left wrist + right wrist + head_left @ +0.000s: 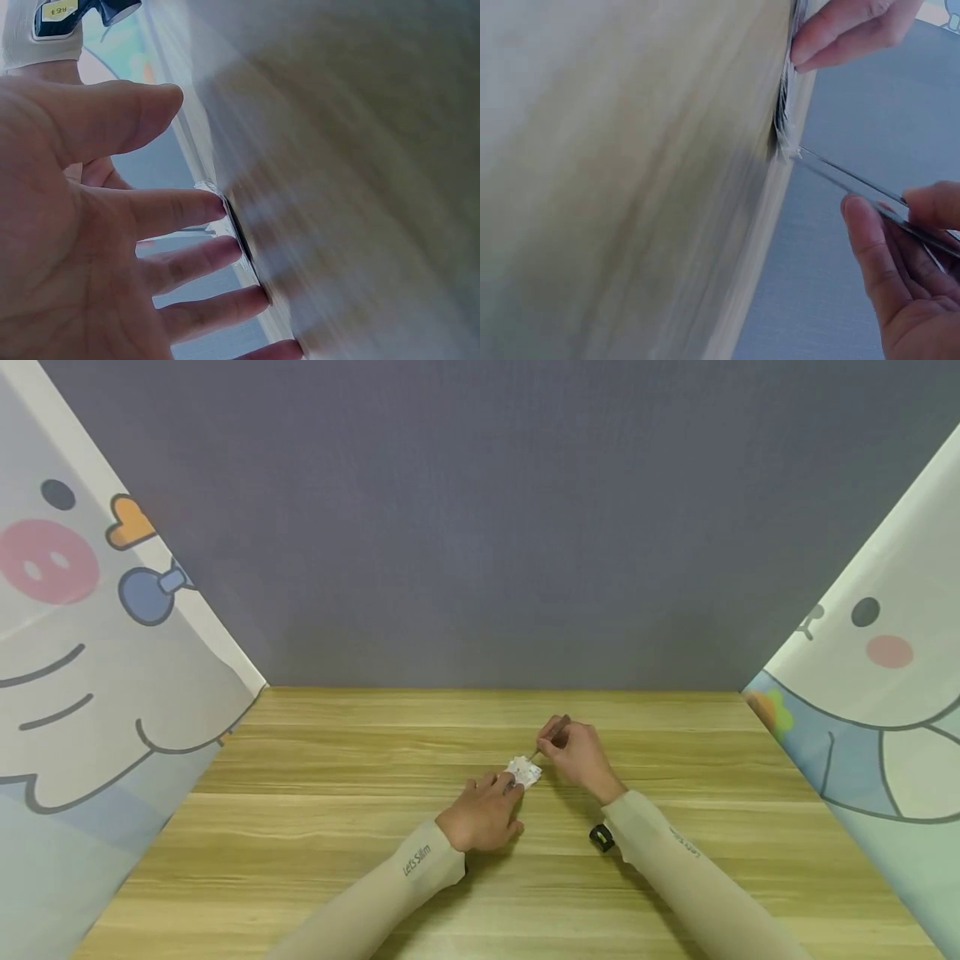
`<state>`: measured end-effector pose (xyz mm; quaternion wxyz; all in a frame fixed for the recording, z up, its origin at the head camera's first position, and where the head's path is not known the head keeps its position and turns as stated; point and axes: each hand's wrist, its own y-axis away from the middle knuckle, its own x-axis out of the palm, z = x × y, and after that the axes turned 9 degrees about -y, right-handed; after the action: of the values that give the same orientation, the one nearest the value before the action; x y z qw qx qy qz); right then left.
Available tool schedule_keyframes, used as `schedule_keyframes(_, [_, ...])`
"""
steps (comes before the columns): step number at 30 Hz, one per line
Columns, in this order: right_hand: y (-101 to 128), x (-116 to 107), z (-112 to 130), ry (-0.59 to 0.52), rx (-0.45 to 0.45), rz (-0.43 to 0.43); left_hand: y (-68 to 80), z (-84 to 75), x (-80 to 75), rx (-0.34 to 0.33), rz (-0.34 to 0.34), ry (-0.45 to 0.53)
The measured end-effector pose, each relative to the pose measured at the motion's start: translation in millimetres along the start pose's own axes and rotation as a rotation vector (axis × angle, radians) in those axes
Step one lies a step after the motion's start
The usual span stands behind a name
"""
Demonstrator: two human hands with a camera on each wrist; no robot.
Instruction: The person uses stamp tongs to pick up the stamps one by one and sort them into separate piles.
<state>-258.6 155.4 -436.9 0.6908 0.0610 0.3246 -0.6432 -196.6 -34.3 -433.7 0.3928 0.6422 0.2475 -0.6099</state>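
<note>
A small, flat white piece with ragged edges (528, 770) lies on the wooden tabletop. My left hand (483, 814) rests its fingertips on the near-left part of this piece. In the left wrist view, the fingers of that hand (180, 225) are straight and spread, with the thumb apart. My right hand (581, 756) pinches metal tweezers (847, 178) between thumb and fingers. The tweezers' tips meet the far edge of the white piece; whether they grip a bit of it, I cannot tell. Left fingertips (810, 49) hide part of the piece.
The wooden table (315, 752) spreads around both hands, and a grey panel (480, 527) stands behind it. Side panels with cartoon animals (885, 735) flank the table. A small black device (602, 837) is beside the right sleeve cuff.
</note>
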Motion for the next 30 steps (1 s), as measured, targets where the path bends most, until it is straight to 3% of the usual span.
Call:
schedule_keyframes(4, [3,0,0,-0.013,-0.045,0.014,0.4,-0.7,0.2,-0.004,-0.01,0.006])
schedule_keyframes(17, [4,-8,7,-0.071,-0.133,-0.085,-0.9,-1.9,0.4,0.002,-0.013,0.003])
schedule_keyframes(25, [0,-34,3,-0.015,-0.219,-0.151,-1.1,-2.4,-0.5,-0.007,-0.035,0.016])
schedule_keyframes(30, [0,-56,-1,0.016,-0.166,-0.165,-1.1,-3.6,-1.2,-0.014,-0.043,0.009])
